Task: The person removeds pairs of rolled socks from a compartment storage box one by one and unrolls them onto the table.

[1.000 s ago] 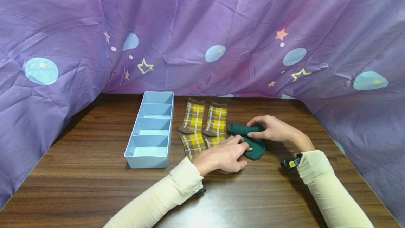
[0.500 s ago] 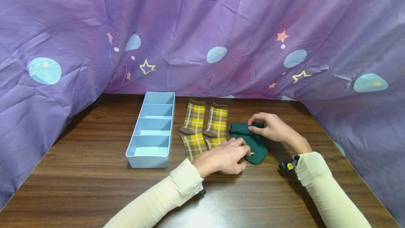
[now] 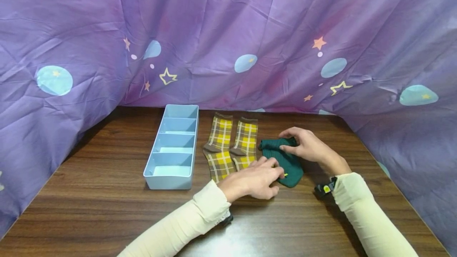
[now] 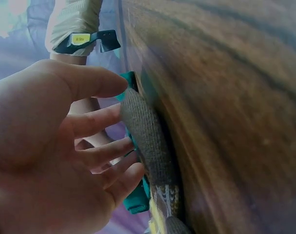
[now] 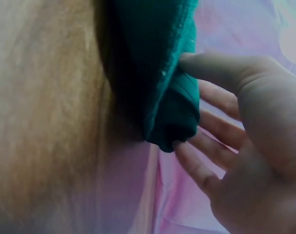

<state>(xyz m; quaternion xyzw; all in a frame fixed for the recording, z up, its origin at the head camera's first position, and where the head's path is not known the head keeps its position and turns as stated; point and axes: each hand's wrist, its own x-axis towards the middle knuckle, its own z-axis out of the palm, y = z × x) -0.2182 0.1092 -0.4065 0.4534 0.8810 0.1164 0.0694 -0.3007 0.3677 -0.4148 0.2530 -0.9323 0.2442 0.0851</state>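
Dark green socks [image 3: 292,168] lie on the right side of the table, their far end folded over into a loose roll. At that roll, my right hand [image 3: 310,144] holds the fabric between thumb and fingers; the right wrist view shows the thumb on the green sock [image 5: 175,105] and the fingers along its other side. My left hand [image 3: 258,177] rests its loosely bent fingertips on the near part of the green socks. Beneath and beside that hand lie two yellow-and-brown plaid socks [image 3: 220,134], laid flat; a greyish toe [image 4: 147,131] of one shows in the left wrist view.
A light blue organizer box [image 3: 169,182] with several compartments in a row stands left of the plaid socks. The wooden table [image 3: 107,209] ends at a purple curtain [image 3: 214,31] behind and on both sides.
The rolled end of the green socks has loosened and flattened, and their toe end reaches nearer the front. My right hand has shifted slightly back; my left hand stays nearly in place.
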